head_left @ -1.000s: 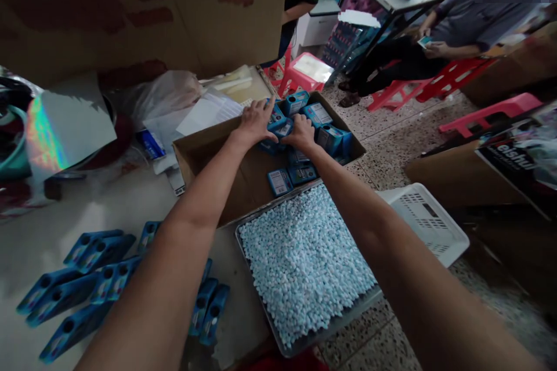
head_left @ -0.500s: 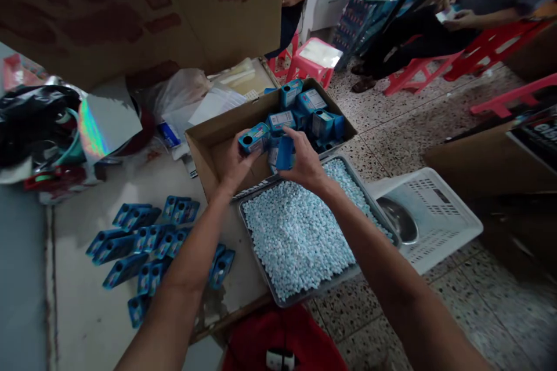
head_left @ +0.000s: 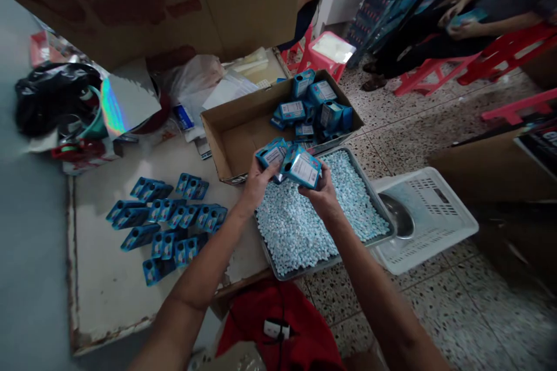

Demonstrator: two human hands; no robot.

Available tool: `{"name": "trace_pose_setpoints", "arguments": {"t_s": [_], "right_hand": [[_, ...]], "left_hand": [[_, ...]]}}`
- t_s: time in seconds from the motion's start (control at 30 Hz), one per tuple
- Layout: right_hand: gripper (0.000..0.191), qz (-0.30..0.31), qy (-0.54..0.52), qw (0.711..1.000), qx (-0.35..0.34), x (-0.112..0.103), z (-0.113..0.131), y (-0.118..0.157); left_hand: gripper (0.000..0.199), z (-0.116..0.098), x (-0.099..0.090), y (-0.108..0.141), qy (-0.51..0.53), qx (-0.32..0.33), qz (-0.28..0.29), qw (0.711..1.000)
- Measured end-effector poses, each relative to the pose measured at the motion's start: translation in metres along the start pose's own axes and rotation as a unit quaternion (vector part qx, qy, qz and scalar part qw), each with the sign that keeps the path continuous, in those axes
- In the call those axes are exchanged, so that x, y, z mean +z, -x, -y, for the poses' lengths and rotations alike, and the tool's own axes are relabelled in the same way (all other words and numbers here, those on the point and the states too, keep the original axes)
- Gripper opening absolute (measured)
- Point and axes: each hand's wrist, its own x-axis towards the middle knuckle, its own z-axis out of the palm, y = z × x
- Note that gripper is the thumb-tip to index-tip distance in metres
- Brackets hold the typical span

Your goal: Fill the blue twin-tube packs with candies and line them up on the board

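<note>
My left hand point(head_left: 257, 184) is closed on a small blue box point(head_left: 273, 155) with a dark round hole at one end. In my right hand point(head_left: 322, 192) is a second blue box point(head_left: 303, 169), tilted, its white label panel facing up. The two boxes are side by side and seem to touch. Both are above the near edge of an open cardboard carton point(head_left: 237, 139), where more blue boxes point(head_left: 292, 110) lie heaped at the right end. Just below my hands, a metal tray point(head_left: 278, 276) is filled with small pale blue and white pieces point(head_left: 300, 237).
Several blue boxes point(head_left: 163, 208) stand in rows on the worktable point(head_left: 104, 295) at left. A white plastic basket point(head_left: 452, 226) with a metal bowl point(head_left: 398, 217) lies right of the tray. A big cardboard box point(head_left: 195, 6) stands behind. Two people are beyond, near red stools point(head_left: 326, 58).
Both hands have come back toward me from the carton, each with a blue box, and the boxes are now together over the tray's far edge. The camera view has shifted too.
</note>
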Motion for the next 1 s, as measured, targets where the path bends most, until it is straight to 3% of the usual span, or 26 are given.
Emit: {"name": "trace_pose_setpoints", "arguments": {"t_s": [0.17, 0.4, 0.5, 0.6, 0.73, 0.83, 0.93, 1.0], "right_hand": [[0.095, -0.052, 0.043, 0.998, -0.02, -0.002, -0.024, 0.016], [0.09, -0.081, 0.071, 0.992, -0.059, 0.008, -0.024, 0.026], [0.087, -0.085, 0.072, 0.993, -0.047, 0.021, -0.021, 0.032], [0.085, -0.088, 0.075, 0.992, -0.039, 0.028, -0.022, 0.038], [0.096, -0.074, 0.129, 0.988, -0.033, 0.021, -0.024, 0.041], [0.108, -0.019, 0.058, 0.998, 0.009, 0.013, -0.023, 0.041], [0.086, -0.009, -0.072, 0.995, 0.074, 0.013, -0.017, 0.048], [0.069, -0.049, -0.145, 0.982, 0.113, 0.015, -0.015, 0.061]], "left_hand": [[0.06, 0.015, 0.026, 0.025, 0.023, 0.013, -0.015, 1.0], [0.054, 0.021, 0.023, 0.034, 0.106, -0.077, -0.02, 0.991], [0.054, 0.017, 0.022, 0.04, 0.133, -0.078, -0.019, 0.988], [0.064, 0.013, 0.022, 0.044, 0.076, -0.032, -0.024, 0.996], [0.08, 0.012, 0.024, 0.044, -0.037, 0.007, -0.083, 0.996], [0.065, 0.015, 0.032, 0.048, -0.052, 0.009, -0.094, 0.994], [0.064, 0.021, 0.039, 0.067, -0.028, -0.011, -0.087, 0.996], [0.08, 0.023, 0.03, 0.087, -0.004, -0.046, -0.066, 0.997]]}}
